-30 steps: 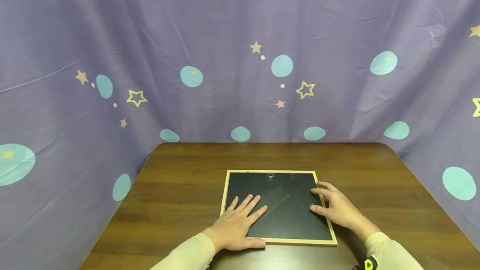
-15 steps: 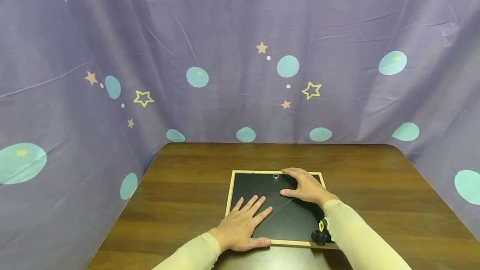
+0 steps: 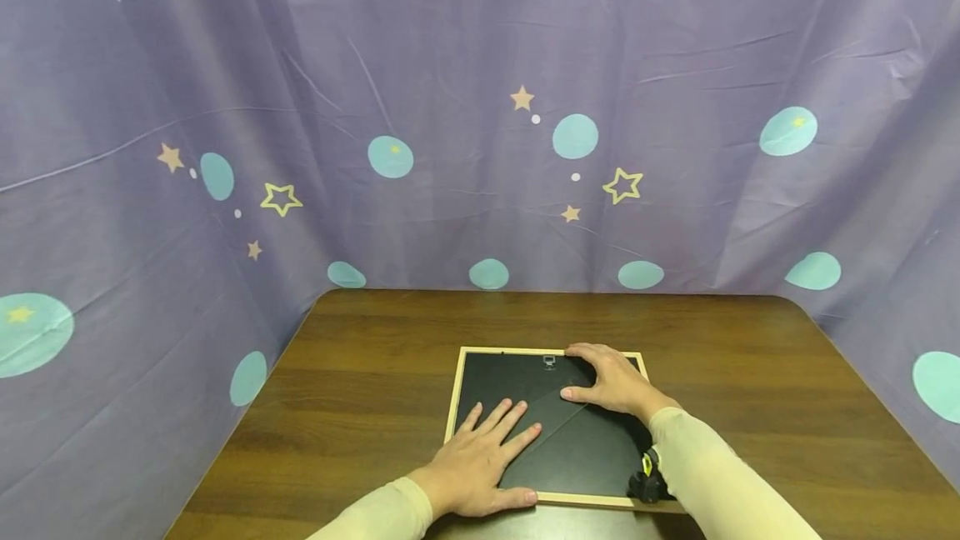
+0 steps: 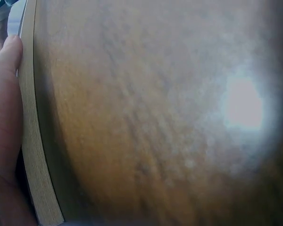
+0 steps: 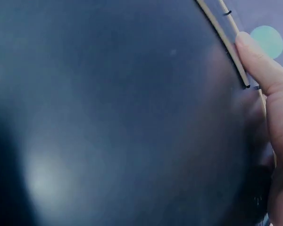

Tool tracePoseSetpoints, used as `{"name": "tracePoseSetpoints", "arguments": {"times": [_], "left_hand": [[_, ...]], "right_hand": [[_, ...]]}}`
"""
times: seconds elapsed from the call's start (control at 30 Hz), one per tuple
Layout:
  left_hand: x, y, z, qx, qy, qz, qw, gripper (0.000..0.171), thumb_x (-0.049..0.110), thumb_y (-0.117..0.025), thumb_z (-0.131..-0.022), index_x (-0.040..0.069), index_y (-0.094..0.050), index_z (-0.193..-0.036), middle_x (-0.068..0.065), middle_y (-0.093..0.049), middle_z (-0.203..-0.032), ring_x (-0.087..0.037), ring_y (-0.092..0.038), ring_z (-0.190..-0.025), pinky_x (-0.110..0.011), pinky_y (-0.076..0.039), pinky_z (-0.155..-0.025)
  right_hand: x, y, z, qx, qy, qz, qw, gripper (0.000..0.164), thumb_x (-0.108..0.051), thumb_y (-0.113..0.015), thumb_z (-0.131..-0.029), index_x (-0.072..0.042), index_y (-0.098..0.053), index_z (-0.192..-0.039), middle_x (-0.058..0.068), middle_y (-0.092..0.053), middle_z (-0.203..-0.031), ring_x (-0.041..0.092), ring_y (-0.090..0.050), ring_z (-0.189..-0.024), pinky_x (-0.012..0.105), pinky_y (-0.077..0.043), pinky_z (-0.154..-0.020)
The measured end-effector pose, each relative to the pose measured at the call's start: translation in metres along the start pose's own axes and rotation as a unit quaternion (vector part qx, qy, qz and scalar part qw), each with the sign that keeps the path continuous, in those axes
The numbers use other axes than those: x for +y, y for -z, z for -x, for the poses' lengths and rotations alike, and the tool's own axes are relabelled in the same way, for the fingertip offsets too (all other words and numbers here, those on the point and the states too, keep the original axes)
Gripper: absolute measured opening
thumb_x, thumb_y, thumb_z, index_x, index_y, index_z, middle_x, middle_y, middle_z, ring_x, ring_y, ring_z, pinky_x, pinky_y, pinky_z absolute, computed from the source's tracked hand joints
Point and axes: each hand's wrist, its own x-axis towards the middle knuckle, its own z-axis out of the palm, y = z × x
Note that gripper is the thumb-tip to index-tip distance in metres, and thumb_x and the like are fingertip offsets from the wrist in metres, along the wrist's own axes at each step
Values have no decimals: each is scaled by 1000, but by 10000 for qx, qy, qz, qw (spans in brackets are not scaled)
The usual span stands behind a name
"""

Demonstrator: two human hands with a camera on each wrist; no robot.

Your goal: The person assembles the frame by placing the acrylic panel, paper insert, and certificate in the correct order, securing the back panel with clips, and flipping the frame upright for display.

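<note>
A picture frame [image 3: 453,398] with a pale wooden rim lies face down on the table, its black backing board [image 3: 577,461] upward. My left hand [image 3: 480,461] rests flat near the lower left corner, fingers spread over the board and thumb along the near rim. Across the right side reaches my right hand [image 3: 615,383], its fingertips at the far rim and its thumb over the board. Just left of those fingertips is a small metal hanger [image 3: 549,362]. A diagonal edge crosses the board between the hands. In the right wrist view, dark tabs [image 5: 228,12] show along the rim.
The brown wooden table [image 3: 360,407] extends around the frame on all sides. A purple curtain [image 3: 450,65] with stars and turquoise spots hangs behind it and at both sides. A black wrist strap with a yellow part [image 3: 648,473] is on the right wrist, above the frame's near right corner.
From the right rim, my right hand has moved left and away to the far rim near the hanger, then stayed there. My left hand keeps its place on the board.
</note>
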Motion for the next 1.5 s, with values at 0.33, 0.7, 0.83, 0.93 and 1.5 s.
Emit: {"name": "tracePoseSetpoints", "arguments": {"times": [0.33,0.7,0.83,0.93,1.5], "left_hand": [[-3,-1,4,89,-18,-57,9999,84,80,-20,-86,31,-12,-155,-5,-4,-161,-26,-4,-147,-61,-16,-111],[-5,-1,4,134,37,-82,9999,85,80,-22,-86,32,-12,-155,-5,-5,-161,-26,-5,-147,-61,-16,-111],[-6,0,4,120,59,-110,9999,85,81,-21,-85,32,-12,-155,-5,-5,-161,-26,-5,-147,-61,-16,-111],[-6,1,4,83,84,-96,9999,85,81,-21,-86,32,-12,-155,-4,-5,-161,-26,-4,-147,-60,-15,-111],[1,2,2,-17,14,-62,10000,84,80,-19,-86,33,-10,-155,-5,-4,-161,-26,-5,-147,-60,-16,-111]], "right_hand": [[-2,-5,0,141,101,39,9998,79,-65,-68,-76,-15,-55,-134,5,-54,-136,30,-48,-126,53,-35,-104],[-2,-5,-4,322,452,112,9984,75,-62,-69,-77,-14,-57,-132,8,-56,-134,33,-50,-124,56,-36,-101],[-1,-5,-6,208,440,171,9987,74,-64,-68,-78,-16,-56,-133,8,-54,-136,32,-48,-126,55,-35,-103],[-1,-4,-7,52,403,240,9989,74,-65,-65,-79,-17,-55,-135,8,-52,-138,31,-46,-128,55,-34,-104],[10,15,-37,-58,-1056,-494,9932,11,-35,-64,-91,-29,-73,-92,-3,-63,-104,29,-50,-111,58,-33,-94]]}}
